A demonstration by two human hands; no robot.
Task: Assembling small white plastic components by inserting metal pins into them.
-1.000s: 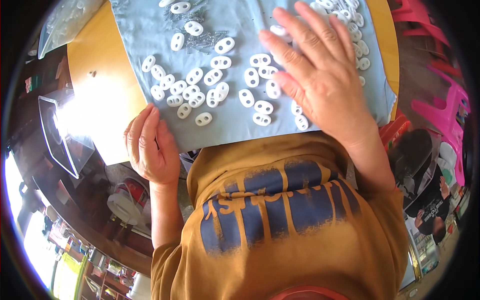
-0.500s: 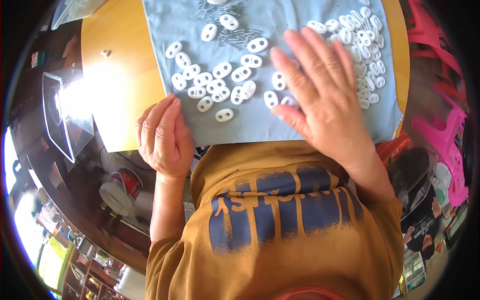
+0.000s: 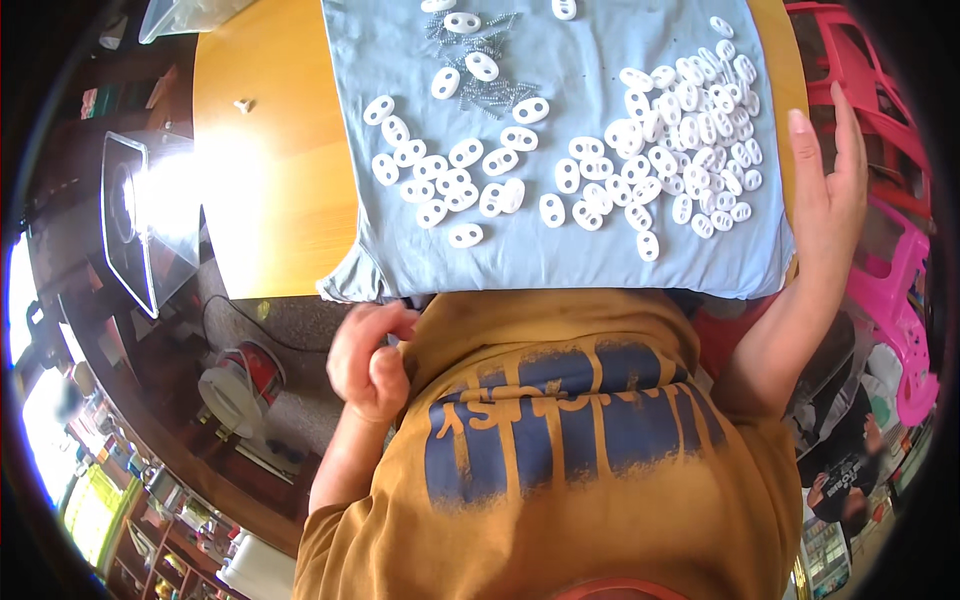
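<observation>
On the blue-grey cloth point(image 3: 560, 255) lie many white oval plastic pieces, most with two holes. A dense heap of ovals point(image 3: 690, 125) covers the right side, while a looser group of ovals point(image 3: 430, 168) sits on the left. Thin dark metal pieces, which look like small springs point(image 3: 490, 85), are scattered at the far left of the cloth. My left hand point(image 3: 370, 362) is below the table's near edge, in front of my shirt, its fingers curled with nothing visible in them. Beyond the right edge of the cloth, my right hand point(image 3: 832, 185) is raised, fingers stretched out, holding nothing.
The wooden table point(image 3: 280, 150) shows left of the cloth, with a small pale piece point(image 3: 243, 105) on it. A clear plastic container point(image 3: 185, 15) stands at the far left corner. A bright lamp point(image 3: 150, 215) is beside the table. Pink plastic chairs point(image 3: 890, 300) stand at right; another person point(image 3: 845, 470) is behind.
My left hand has left the cloth's near left corner and drawn down toward me. My right hand has swung right, off the white ovals, which now show uncovered. The cloth's left corner is bunched.
</observation>
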